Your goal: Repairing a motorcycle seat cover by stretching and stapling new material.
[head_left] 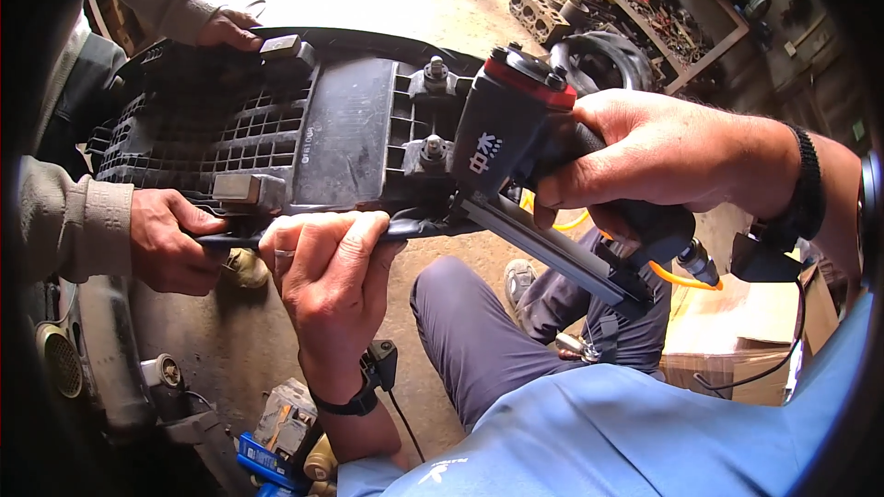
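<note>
A: Axis of the workpiece?
B: Black plastic seat base with gridded panels (345, 129), left of centre, far side of the person's knees. Long axis runs left to right; gridded part at left, two upright metal bolts (433, 152) toward the right, bolted face up.
A: And the tool?
B: Black nail or staple gun with red-rimmed cap (506, 120), over the base's right end. Cap points far, nose near; straight magazine slants off to near right. Nose contact: cannot tell.
A: Hands?
B: Right hand (645, 152) closed round the gun's handle. Left hand (331, 267) curled nearly closed on the base's near rim; thumb hidden.
A: Other support?
B: Co-worker's two hands (170, 237), left portion: one on the near rim, one on the far.
</note>
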### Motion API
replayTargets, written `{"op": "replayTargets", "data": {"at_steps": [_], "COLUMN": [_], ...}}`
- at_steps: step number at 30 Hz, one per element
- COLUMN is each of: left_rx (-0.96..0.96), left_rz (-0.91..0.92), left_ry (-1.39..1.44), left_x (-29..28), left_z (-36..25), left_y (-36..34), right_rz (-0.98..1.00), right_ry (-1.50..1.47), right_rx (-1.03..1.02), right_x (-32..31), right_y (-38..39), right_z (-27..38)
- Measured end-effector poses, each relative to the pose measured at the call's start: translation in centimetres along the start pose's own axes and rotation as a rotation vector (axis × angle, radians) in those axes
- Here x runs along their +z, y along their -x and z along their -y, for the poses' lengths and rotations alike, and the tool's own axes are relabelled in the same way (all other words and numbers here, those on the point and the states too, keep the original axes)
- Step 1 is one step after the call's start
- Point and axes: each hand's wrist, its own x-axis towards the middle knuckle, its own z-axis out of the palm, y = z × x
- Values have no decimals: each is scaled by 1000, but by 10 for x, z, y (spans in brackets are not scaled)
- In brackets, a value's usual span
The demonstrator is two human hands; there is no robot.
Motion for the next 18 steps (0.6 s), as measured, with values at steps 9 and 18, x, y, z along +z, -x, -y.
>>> {"op": "replayTargets", "data": {"at_steps": [9,18], "left_rx": [-7,34], "left_rz": [-8,-20], "left_ry": [21,-9], "left_x": [1,0], "left_z": [3,4], "left_y": [2,-1], "right_rz": [4,37], "right_ry": [192,82], "right_rx": [251,74], "right_x": [1,-18], "right_y": [-19,-10], "right_z": [33,11]}}
